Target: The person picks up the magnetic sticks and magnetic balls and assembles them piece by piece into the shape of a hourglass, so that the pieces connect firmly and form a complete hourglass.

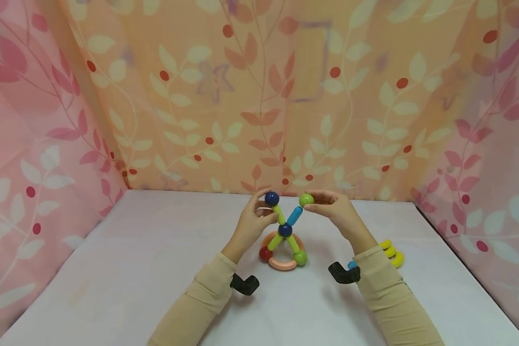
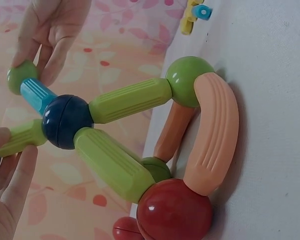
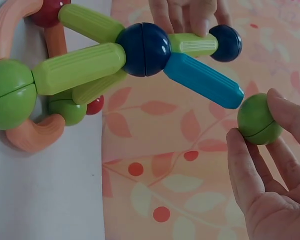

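A magnetic ball-and-rod figure stands upright on the table, its peach curved rods (image 2: 214, 135) forming a ring with a red ball (image 2: 174, 210) and green balls. Green rods (image 3: 80, 67) lean up from it to a dark blue ball (image 1: 285, 230). From that centre ball, a green rod (image 2: 22, 137) topped by another dark blue ball (image 1: 272, 198) and a blue rod (image 3: 204, 80) rise apart. My left hand (image 1: 253, 221) pinches the upper green rod below its ball. My right hand (image 1: 335, 211) pinches a green ball (image 3: 259, 119) between thumb and fingers, right at the blue rod's tip.
Yellow curved pieces (image 1: 397, 259) and a small blue piece (image 1: 352, 265) lie on the white table (image 1: 112, 269) beside my right forearm. Black wrist mounts (image 1: 344, 274) jut from both sleeves. Patterned cloth (image 1: 259, 96) surrounds the table at the back and sides.
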### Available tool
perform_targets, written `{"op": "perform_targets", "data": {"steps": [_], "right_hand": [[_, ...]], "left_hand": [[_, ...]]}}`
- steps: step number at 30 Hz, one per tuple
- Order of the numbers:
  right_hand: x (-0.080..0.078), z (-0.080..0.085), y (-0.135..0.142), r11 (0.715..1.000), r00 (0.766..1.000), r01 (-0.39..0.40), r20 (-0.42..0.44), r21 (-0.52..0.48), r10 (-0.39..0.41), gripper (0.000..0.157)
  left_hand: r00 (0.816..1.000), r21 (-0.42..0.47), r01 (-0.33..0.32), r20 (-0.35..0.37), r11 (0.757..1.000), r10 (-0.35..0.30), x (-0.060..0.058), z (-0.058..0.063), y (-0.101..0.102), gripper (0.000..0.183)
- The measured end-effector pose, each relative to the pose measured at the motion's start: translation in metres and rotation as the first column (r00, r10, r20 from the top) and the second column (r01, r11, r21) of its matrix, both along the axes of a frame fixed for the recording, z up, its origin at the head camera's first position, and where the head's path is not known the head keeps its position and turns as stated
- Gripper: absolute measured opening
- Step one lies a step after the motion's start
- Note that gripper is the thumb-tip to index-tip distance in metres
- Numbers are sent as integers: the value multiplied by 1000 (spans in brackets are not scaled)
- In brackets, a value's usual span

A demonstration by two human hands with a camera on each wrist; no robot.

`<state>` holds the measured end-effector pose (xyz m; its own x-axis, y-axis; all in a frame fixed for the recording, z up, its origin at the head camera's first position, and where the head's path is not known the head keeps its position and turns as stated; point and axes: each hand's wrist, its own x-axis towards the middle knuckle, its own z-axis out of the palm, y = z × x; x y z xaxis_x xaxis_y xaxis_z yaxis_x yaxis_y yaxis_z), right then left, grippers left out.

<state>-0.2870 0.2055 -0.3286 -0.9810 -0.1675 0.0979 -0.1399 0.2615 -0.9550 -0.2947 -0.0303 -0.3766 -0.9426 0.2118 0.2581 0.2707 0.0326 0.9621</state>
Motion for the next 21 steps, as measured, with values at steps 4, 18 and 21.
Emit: {"op": "perform_targets", "data": {"steps": [4, 18, 21], "right_hand": [[0, -2, -3, 1000, 1000, -1, -8, 22, 1, 53], [4, -1, 4, 998, 1000, -4, -9, 69, 4, 56], [5, 0, 5, 997, 1000, -2, -1, 79, 2, 55]], "left_hand": [[1000, 6, -10, -8, 1000, 10, -1, -2, 1, 66], [996, 10, -33, 81, 999, 32, -2, -5, 5, 60], [996, 8, -28, 86, 1000, 27, -2, -5, 5, 65]]}}
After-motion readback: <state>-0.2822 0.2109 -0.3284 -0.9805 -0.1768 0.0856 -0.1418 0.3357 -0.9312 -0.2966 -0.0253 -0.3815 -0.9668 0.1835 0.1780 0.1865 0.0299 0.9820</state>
